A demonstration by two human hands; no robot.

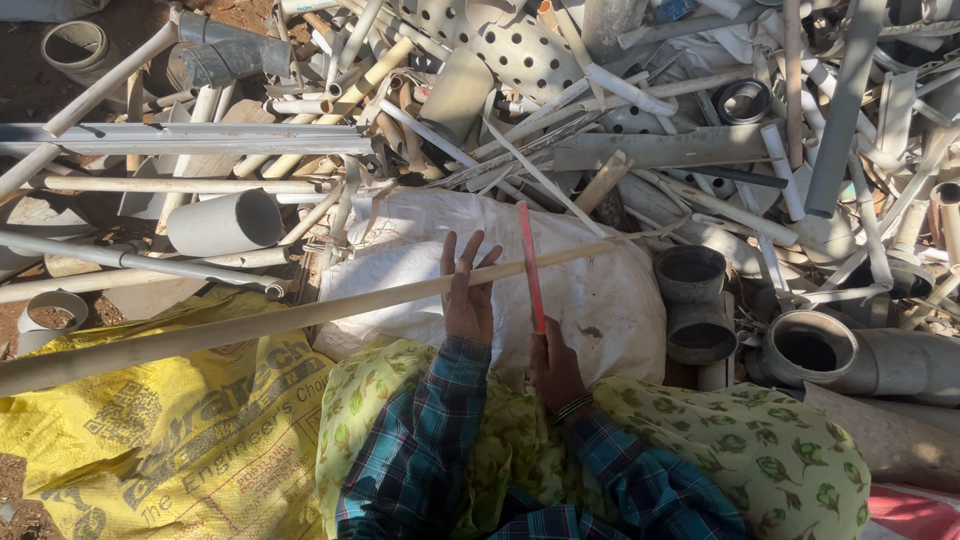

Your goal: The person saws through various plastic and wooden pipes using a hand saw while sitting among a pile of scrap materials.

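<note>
The long beige pipe (250,322) lies almost level across the view, its long axis running from the lower left up to the right, where its thinner end rests on a stuffed white sack (600,290). The left hand (468,290) presses down on top of the pipe with fingers (470,255) spread wide and flat, pinning it rather than wrapping it. Just to the right, the right hand (553,365) is closed around the lower end of a thin red saw blade (530,265), which stands nearly upright and crosses the pipe at close to a right angle, touching it just beside the left hand. So the blade's axis runs across the pipe's. Beyond the sack lies a heap of scrap plastic pipes (640,110), and a yellow printed bag (190,420) is spread at the lower left.
</note>
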